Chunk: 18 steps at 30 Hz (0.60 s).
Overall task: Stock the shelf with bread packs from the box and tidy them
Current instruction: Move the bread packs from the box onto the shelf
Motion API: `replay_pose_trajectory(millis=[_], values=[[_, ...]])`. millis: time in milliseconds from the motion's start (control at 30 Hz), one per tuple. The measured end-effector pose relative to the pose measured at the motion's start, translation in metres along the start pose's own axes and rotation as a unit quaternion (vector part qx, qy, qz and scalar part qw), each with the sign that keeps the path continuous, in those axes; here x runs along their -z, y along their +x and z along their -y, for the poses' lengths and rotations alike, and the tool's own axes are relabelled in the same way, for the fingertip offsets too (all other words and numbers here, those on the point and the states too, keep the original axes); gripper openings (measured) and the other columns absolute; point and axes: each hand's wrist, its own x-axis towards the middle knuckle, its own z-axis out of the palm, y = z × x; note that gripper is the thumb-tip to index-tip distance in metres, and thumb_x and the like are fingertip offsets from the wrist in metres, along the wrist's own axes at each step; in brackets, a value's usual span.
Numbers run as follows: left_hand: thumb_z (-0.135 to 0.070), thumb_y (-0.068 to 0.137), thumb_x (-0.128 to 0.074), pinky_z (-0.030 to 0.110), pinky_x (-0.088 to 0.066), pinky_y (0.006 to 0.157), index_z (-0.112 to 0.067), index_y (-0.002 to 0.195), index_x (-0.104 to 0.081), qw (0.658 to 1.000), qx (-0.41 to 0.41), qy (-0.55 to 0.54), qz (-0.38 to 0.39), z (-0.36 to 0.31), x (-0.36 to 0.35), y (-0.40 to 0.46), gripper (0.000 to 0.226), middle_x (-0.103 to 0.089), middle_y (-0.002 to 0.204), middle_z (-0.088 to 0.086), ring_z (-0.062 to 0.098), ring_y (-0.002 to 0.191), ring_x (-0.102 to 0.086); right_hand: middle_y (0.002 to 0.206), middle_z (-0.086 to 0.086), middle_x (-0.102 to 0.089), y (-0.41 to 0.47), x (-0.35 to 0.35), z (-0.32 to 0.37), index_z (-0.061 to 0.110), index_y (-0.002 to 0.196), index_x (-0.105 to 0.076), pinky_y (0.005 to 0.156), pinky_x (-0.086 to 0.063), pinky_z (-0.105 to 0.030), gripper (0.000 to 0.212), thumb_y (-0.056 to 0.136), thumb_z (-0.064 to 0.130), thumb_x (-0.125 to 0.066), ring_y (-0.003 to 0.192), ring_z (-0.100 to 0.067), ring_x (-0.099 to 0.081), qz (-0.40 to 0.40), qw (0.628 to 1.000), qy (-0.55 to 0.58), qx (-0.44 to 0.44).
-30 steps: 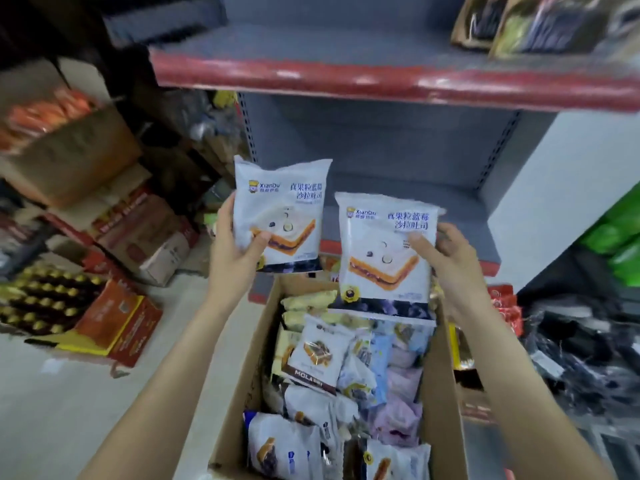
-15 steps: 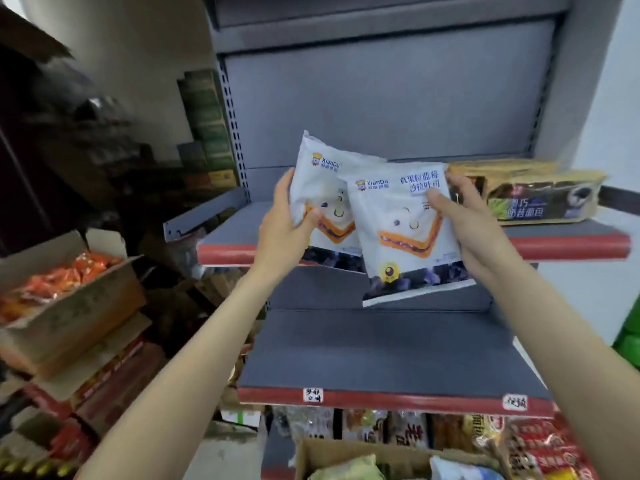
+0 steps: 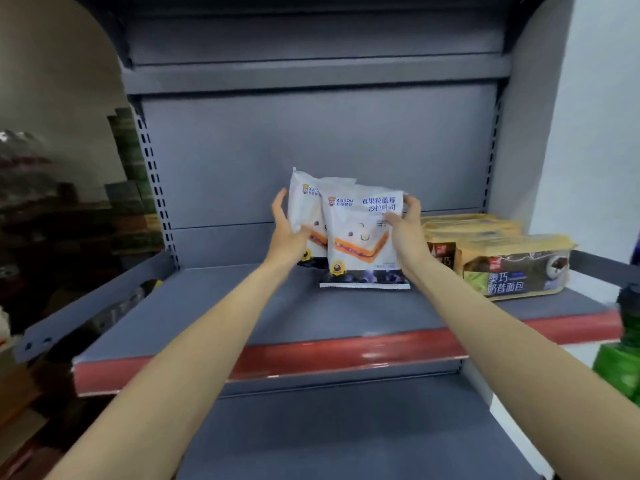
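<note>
1. Two white bread packs are at the shelf (image 3: 214,317), upright and overlapping, near the middle of its depth and toward the back panel.
2. The left hand (image 3: 289,233) grips the rear pack (image 3: 304,209) by its left side, fingers curled behind it and thumb on the front.
3. The right hand (image 3: 405,230) grips the front pack (image 3: 360,237) at its upper right corner, fingers wrapped over the edge.
4. The front pack's bottom seam looks to be touching the shelf, or just above it; I cannot tell which. The rear pack's lower edge is hidden behind the front one.
5. Just right of the right hand sits a row of tan-wrapped bread packs (image 3: 512,268), running toward the shelf's right edge.
6. I judge the task to be early on: only the right end of this shelf holds stock, while its left half and front edge are bare.
7. These two packs are not yet released, and they stand crooked against each other.
8. Left to do, by my reading: set them down, square them beside the tan row, then fetch more from the box, which is out of view here.
</note>
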Motion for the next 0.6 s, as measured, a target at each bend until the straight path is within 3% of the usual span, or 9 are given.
replay_pose_trajectory(millis=[133,200,267,333,367,400,467,533,600], values=[[0.004,0.087,-0.057,0.032,-0.052,0.086,-0.035,0.148,-0.004,0.995,0.040,-0.084,0.027,0.013,-0.015,0.035,0.089,-0.047,0.132,-0.012,0.012,0.112,-0.053,0.131,0.007,-0.038,0.020,-0.010,0.001,0.021,0.144,-0.017,0.072,-0.044,-0.010,0.068,0.088,-0.015,-0.032,0.083,0.002,-0.051,-0.021,0.997,-0.033,0.066],[0.001,0.089,-0.057,0.036,-0.049,0.093,-0.030,0.149,-0.010,0.995,0.059,-0.064,0.053,0.019,-0.026,0.044,0.082,-0.044,0.139,-0.006,0.014,0.116,-0.051,0.143,-0.004,-0.031,0.029,-0.012,0.000,0.017,0.147,-0.013,0.078,-0.043,-0.010,0.079,0.081,-0.023,-0.028,0.102,-0.006,-0.050,-0.044,0.992,-0.057,0.101],[-0.012,0.093,-0.053,0.038,-0.044,0.097,-0.025,0.144,-0.023,0.985,0.043,0.133,0.103,0.026,-0.031,0.051,0.061,-0.048,0.135,-0.002,0.022,0.118,-0.049,0.147,-0.014,-0.028,0.038,-0.012,-0.005,0.020,0.148,-0.011,0.094,-0.040,-0.023,0.087,0.076,-0.025,-0.031,0.119,-0.022,-0.044,-0.061,0.986,-0.113,0.105],[-0.027,0.092,-0.053,0.042,-0.040,0.098,-0.020,0.140,-0.029,0.910,0.023,0.400,0.110,0.033,-0.028,0.061,0.054,-0.048,0.136,0.008,0.034,0.124,-0.045,0.146,-0.020,-0.022,0.047,-0.011,-0.011,0.028,0.148,-0.011,0.107,-0.032,-0.036,0.094,0.074,-0.023,-0.038,0.129,-0.034,-0.032,-0.061,0.972,-0.215,0.070],[-0.029,0.091,-0.055,0.040,-0.040,0.094,-0.017,0.138,-0.031,0.886,0.019,0.452,0.103,0.035,-0.029,0.065,0.053,-0.050,0.134,0.012,0.037,0.123,-0.046,0.148,-0.023,-0.014,0.048,-0.011,-0.014,0.030,0.148,-0.012,0.111,-0.026,-0.040,0.094,0.075,-0.021,-0.041,0.134,-0.039,-0.024,-0.058,0.956,-0.280,0.061],[-0.030,0.091,-0.056,0.039,-0.040,0.088,-0.014,0.134,-0.034,0.887,0.016,0.451,0.094,0.035,-0.031,0.068,0.051,-0.053,0.130,0.014,0.037,0.119,-0.049,0.151,-0.025,-0.003,0.049,-0.011,-0.018,0.031,0.148,-0.015,0.114,-0.019,-0.043,0.090,0.077,-0.017,-0.045,0.139,-0.043,-0.012,-0.055,0.931,-0.354,0.066],[-0.030,0.089,-0.057,0.036,-0.042,0.083,-0.010,0.127,-0.039,0.913,0.037,0.396,0.092,0.032,-0.041,0.071,0.047,-0.059,0.121,0.014,0.037,0.110,-0.057,0.153,-0.027,0.014,0.050,-0.009,-0.028,0.025,0.147,-0.021,0.116,-0.006,-0.047,0.076,0.084,-0.006,-0.050,0.141,-0.046,0.007,-0.056,0.846,-0.515,0.125],[-0.033,0.086,-0.056,0.037,-0.048,0.088,-0.009,0.125,-0.041,0.941,0.081,0.312,0.100,0.030,-0.051,0.073,0.048,-0.059,0.121,0.012,0.035,0.105,-0.060,0.154,-0.024,0.014,0.053,-0.004,-0.035,0.017,0.146,-0.025,0.116,0.001,-0.048,0.059,0.091,0.003,-0.043,0.143,-0.043,0.011,-0.050,0.757,-0.622,0.195],[-0.038,0.072,-0.055,0.041,-0.053,0.088,-0.014,0.122,-0.044,0.958,0.119,0.239,0.104,0.034,-0.055,0.078,0.056,-0.061,0.118,0.008,0.031,0.100,-0.064,0.156,-0.020,0.001,0.058,-0.001,-0.036,0.011,0.146,-0.023,0.116,-0.003,-0.046,0.054,0.094,0.010,-0.037,0.144,-0.037,0.000,-0.027,0.699,-0.682,0.211]])
